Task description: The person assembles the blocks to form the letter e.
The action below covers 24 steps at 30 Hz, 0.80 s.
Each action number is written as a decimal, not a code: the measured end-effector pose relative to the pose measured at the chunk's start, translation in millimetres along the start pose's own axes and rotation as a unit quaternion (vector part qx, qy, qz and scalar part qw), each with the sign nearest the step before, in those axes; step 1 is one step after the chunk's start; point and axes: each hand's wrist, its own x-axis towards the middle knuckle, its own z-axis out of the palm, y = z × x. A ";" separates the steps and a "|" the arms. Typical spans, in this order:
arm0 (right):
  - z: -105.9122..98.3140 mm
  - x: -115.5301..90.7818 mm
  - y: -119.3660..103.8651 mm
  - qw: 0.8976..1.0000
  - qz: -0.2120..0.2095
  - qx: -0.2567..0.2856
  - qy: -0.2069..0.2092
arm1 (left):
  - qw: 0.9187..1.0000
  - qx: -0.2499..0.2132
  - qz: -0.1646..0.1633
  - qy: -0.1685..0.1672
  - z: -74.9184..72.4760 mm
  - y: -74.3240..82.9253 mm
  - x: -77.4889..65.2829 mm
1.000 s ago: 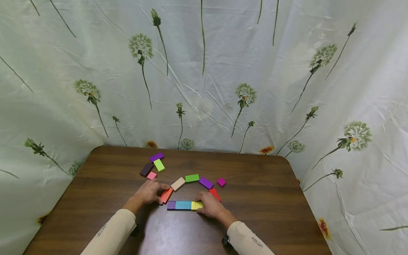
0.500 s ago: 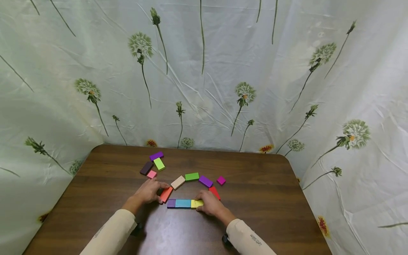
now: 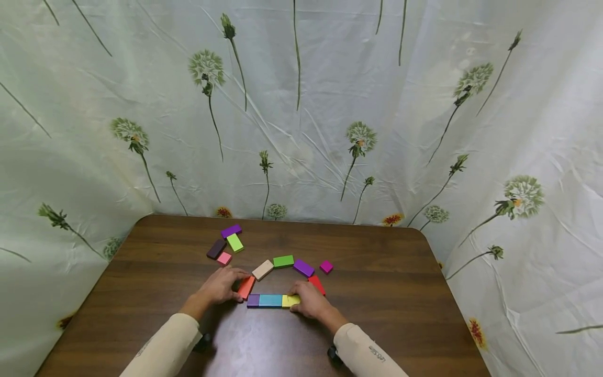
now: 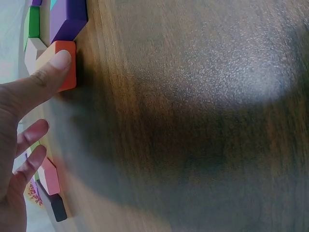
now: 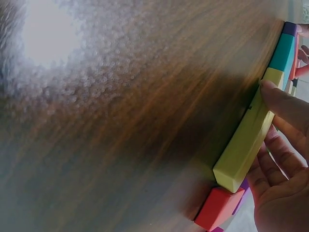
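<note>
My left hand (image 3: 220, 286) pinches an orange block (image 3: 246, 287) between thumb and index finger. In the left wrist view the thumb presses the orange block's near end, beside a purple block. My right hand (image 3: 311, 301) grips a long yellow block (image 5: 248, 135), thumb on its near side and fingers behind it. The yellow block ends a straight row with a teal block (image 3: 270, 300) and a short purple block (image 3: 253, 301). An arc of blocks curves behind the row: orange, beige (image 3: 263, 269), green (image 3: 283, 262), violet (image 3: 303, 268) and red (image 3: 316, 285), the red partly behind my right hand.
A magenta cube (image 3: 326, 267) lies right of the arc. Behind my left hand sit a pink block (image 3: 224, 258), a dark block (image 3: 216, 248), a lime block (image 3: 235, 242) and a purple block (image 3: 231, 231). A floral curtain (image 3: 311, 131) hangs behind the wooden table (image 3: 386, 293).
The orange block's near end has shifted slightly right, toward the left end of the row, with my left thumb. My right hand has stayed on the yellow block.
</note>
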 end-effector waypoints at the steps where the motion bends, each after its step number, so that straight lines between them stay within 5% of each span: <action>1: 0.3 0.3 0.2 1.000 0.001 0.000 0.000 | 1.000 0.002 0.002 0.001 0.1 -0.3 0.2; 24: 2.0 -0.7 1.3 1.000 -0.013 0.003 0.020 | 1.000 0.004 0.005 0.000 0.9 0.9 -0.8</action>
